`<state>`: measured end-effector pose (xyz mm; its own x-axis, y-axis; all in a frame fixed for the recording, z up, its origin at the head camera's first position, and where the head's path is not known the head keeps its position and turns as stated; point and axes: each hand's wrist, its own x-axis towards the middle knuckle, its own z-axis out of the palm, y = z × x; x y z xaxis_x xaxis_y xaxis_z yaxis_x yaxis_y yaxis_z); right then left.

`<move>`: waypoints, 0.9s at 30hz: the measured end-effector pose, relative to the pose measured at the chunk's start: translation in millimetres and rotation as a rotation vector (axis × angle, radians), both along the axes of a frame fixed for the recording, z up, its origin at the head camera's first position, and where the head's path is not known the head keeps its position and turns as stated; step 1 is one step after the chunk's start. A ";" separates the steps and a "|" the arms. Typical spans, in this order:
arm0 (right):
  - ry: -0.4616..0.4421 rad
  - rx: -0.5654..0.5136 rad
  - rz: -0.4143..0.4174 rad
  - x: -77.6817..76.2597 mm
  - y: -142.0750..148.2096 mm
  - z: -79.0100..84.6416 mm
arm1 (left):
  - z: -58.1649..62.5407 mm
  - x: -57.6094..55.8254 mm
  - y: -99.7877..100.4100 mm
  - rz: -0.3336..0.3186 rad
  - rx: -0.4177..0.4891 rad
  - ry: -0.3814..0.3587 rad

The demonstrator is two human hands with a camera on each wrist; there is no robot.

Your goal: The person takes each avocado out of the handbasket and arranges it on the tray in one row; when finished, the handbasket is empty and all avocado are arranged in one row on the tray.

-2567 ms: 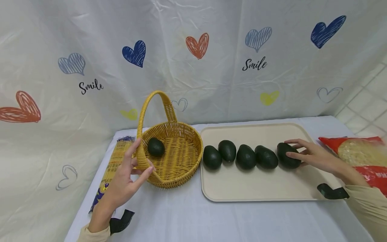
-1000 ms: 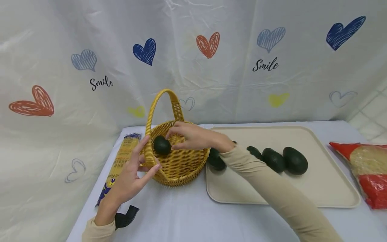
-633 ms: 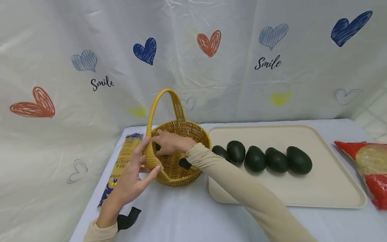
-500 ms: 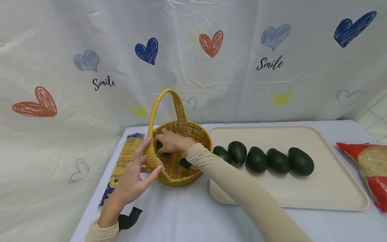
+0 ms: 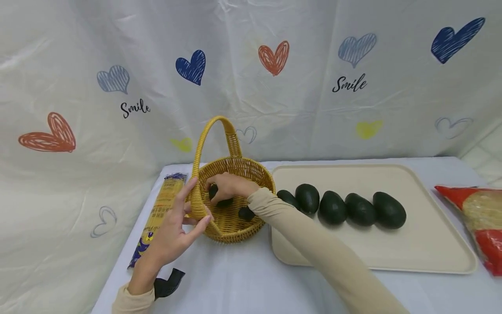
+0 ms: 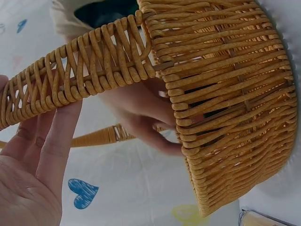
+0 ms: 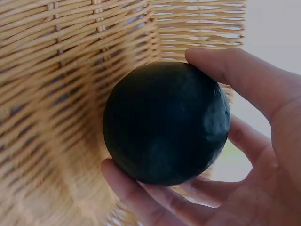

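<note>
A yellow wicker basket (image 5: 240, 237) with a tall hoop handle (image 5: 201, 144) stands left of centre in the head view. My left hand (image 5: 166, 237) holds the near lower part of that handle, fingers behind it and thumb in front. Inside the basket my right hand (image 5: 231, 186) grips a dark green avocado (image 7: 164, 122). The right wrist view shows thumb and fingers curled round it, close to the woven wall. From the head, much of this avocado is hidden under the hand. More avocados (image 5: 332, 208) lie in a row on a beige tray (image 5: 423, 246) to the right.
A yellow packet of long noodles (image 5: 161, 207) lies left of the basket. At the far right is a red-and-clear bag (image 5: 480, 222). A white curtain (image 5: 298, 139) printed with hearts hangs behind the table. My right sleeve (image 5: 313, 242) crosses over the tray's near-left corner.
My right hand has left the rightmost avocado on the tray and reached into the basket. It took hold of the avocado there and shifted slightly right. The left hand stays at the handle.
</note>
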<state>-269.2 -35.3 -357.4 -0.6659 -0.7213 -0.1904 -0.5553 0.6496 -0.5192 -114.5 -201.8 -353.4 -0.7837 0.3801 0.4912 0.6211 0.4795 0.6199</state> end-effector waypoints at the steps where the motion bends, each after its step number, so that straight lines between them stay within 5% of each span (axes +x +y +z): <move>1: 0.011 0.000 0.007 2.2 6.8 4.0 | 0.1 0.3 0.2 -0.001 0.002 -0.004; 7: 0.142 -0.118 -0.008 23.4 67.3 40.7 | 2.2 2.3 0.7 0.019 0.005 -0.037; 14: 0.244 -0.357 -0.179 67.2 178.4 66.2 | 3.2 4.1 -1.0 0.021 0.018 -0.021; 23: 0.275 -0.338 -0.572 124.9 348.6 53.2 | 5.9 2.9 1.8 0.020 0.015 0.008; 27: 0.158 -0.270 -0.738 140.5 415.0 34.3 | 5.3 4.4 4.6 0.020 0.019 0.002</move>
<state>-128.7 379.7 -323.1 -0.9937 -0.0918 0.0647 -0.1116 0.7410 -0.6622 -110.1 -197.3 -348.1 -0.7899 0.3549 0.5001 0.6130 0.4802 0.6274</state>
